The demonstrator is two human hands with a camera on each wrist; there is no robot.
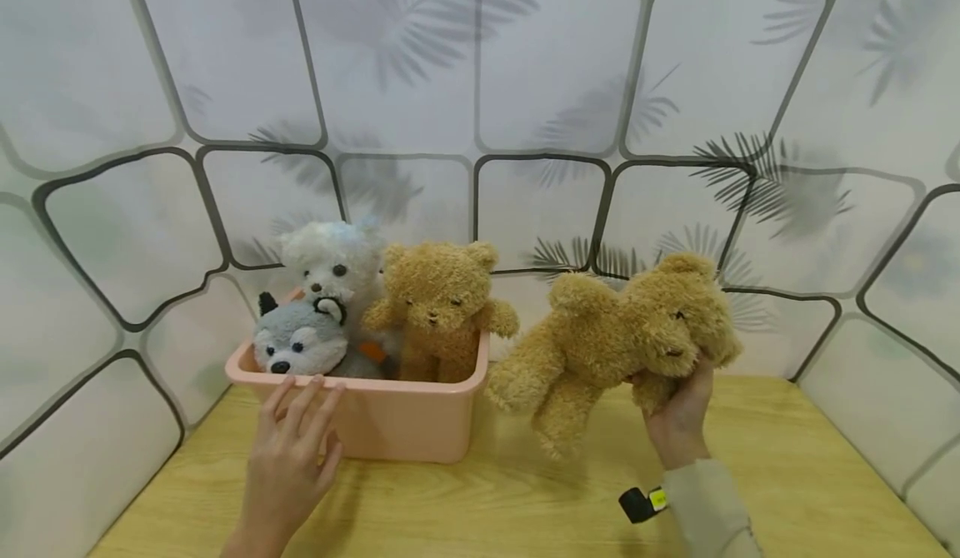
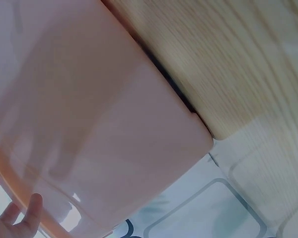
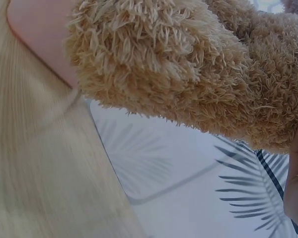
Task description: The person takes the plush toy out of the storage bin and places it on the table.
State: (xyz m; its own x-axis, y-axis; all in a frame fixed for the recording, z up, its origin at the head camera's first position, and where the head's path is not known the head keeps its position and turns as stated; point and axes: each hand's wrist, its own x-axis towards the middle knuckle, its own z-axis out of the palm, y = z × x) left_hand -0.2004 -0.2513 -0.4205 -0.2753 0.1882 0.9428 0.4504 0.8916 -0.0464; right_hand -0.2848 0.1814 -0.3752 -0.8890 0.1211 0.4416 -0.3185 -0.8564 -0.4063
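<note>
My right hand (image 1: 681,416) grips a tan teddy bear (image 1: 592,341) round its neck and arm, holding it tilted above the table, right of the pink bin (image 1: 405,420). In the right wrist view the teddy bear's shaggy fur (image 3: 188,64) fills the upper part. The fingers of my left hand (image 1: 292,450) rest on the bin's front rim. Inside the bin sit a grey husky plush (image 1: 300,337), a white plush dog (image 1: 337,262) and a second tan teddy bear (image 1: 442,308). Their lower parts are hidden by the bin wall.
A small black object with a yellow label (image 1: 641,504) lies on the wooden table (image 1: 525,508) beside my right sleeve. Behind and at both sides stands a patterned fabric wall (image 1: 555,67). Something orange (image 1: 372,351) shows among the plush toys in the bin.
</note>
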